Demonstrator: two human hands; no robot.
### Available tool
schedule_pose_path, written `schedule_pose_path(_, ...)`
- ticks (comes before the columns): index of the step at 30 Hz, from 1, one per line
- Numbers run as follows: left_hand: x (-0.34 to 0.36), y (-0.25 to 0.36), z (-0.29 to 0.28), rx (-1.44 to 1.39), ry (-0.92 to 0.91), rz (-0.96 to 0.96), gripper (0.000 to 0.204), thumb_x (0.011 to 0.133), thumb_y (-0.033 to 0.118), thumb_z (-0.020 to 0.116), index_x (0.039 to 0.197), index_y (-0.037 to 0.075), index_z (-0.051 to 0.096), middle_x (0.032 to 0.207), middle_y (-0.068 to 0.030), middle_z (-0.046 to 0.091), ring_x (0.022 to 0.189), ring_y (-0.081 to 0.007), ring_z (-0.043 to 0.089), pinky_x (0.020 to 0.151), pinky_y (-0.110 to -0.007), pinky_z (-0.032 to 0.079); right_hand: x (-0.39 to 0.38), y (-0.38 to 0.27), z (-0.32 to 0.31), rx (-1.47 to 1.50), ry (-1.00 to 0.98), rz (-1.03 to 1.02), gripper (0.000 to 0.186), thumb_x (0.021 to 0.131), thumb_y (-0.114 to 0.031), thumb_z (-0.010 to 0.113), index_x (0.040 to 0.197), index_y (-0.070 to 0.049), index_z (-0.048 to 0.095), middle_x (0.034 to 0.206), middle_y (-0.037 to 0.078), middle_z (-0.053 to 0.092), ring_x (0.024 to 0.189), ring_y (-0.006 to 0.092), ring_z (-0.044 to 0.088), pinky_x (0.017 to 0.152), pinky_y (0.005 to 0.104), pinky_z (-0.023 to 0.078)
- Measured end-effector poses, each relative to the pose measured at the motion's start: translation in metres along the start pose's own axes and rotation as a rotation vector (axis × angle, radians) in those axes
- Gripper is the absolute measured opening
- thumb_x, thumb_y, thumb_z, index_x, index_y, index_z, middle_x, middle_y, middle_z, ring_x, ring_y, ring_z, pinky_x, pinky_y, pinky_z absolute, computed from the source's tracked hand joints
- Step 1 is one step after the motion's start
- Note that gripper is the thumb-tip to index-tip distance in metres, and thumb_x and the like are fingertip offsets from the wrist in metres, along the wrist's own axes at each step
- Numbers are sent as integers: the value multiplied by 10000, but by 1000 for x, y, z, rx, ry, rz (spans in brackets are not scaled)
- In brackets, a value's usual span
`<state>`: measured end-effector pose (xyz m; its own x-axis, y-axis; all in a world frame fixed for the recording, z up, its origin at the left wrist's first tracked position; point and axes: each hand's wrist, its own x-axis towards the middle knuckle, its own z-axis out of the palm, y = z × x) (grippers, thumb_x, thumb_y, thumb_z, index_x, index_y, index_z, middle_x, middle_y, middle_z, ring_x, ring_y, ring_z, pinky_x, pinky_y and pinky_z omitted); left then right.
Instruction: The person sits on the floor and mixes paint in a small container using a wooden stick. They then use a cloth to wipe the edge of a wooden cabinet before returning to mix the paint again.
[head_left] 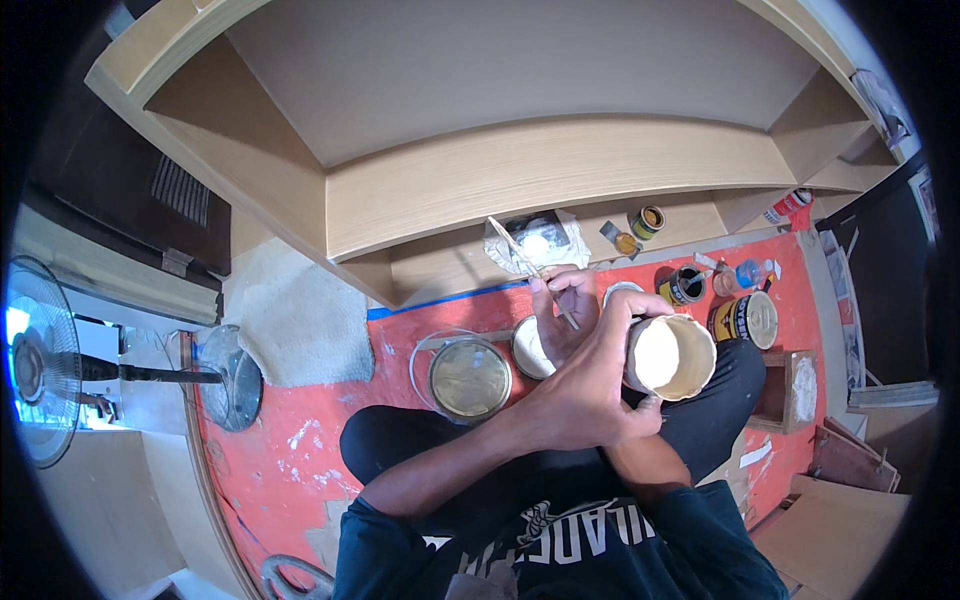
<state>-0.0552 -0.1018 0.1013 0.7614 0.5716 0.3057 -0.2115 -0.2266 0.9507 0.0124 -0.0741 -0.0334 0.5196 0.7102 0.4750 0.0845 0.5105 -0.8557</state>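
Note:
My forearms cross over my lap. My left hand (600, 385) is wrapped round a small tin (697, 372), tilted so that its open mouth with cream-coloured residue inside faces up toward me. Beyond it my right hand (565, 300) pinches a thin pale wooden stick (513, 243), which slants up to the left; part of this hand is hidden behind the left one. To the left, near my knee, stands a round bucket (470, 380) with a whitish top and a wire-like handle. A white-topped round container (532, 347) is partly covered by my right hand.
A wooden shelf unit (550, 180) rises ahead. Under it are a crumpled sheet with a dark patch (540, 240) and an open can (650, 220). Several cans, one a yellow-and-black can (745, 320), stand right on the red floor covering (290, 440). A fan (45, 360) stands left.

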Motion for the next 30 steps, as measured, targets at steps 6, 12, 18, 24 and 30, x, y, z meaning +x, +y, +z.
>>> schedule_pose_path(6, 1, 9, -3, 69, 7, 58, 774, 711, 19, 726, 1387, -2, 350, 1276, -203, 476, 1296, -308, 497, 1127, -397, 361, 2, 8, 4, 32, -10, -44, 263, 937, 114, 654, 1013, -53, 466, 994, 83, 594, 918, 117, 565, 845, 274, 470)
schedule_pose_path(12, 2, 12, -4, 61, -10, 41, 773, 724, -1, 728, 1390, -5, 337, 1275, -199, 473, 1301, -298, 504, 1123, -393, 379, 2, 13, 4, 76, -12, -20, 245, 939, 127, 641, 1003, -46, 479, 982, 74, 594, 917, 112, 564, 842, 262, 473)
schedule_pose_path(18, 0, 8, -2, 31, -1, -12, 824, 680, 75, 724, 1417, 41, 357, 1325, -147, 478, 1363, -278, 437, 1194, -455, 249, 1, 13, 8, 47, 63, -30, 238, 937, 130, 646, 992, -42, 492, 986, 75, 598, 908, 111, 567, 844, 261, 472)
schedule_pose_path(24, 1, 10, -1, -121, -18, -70, 820, 682, 76, 724, 1416, 34, 361, 1332, -154, 478, 1354, -273, 454, 1175, -444, 297, 2, 17, 3, 32, -53, -71, 233, 932, 136, 646, 989, -34, 496, 994, 90, 610, 911, 113, 572, 844, 260, 472)
schedule_pose_path(30, 1, 10, -2, -85, -16, -54, 818, 672, 63, 710, 1413, 33, 364, 1329, -154, 479, 1347, -267, 454, 1177, -443, 297, 2, 18, 4, 16, -7, -54, 232, 939, 129, 644, 989, -36, 489, 1000, 92, 612, 908, 109, 564, 842, 258, 472)
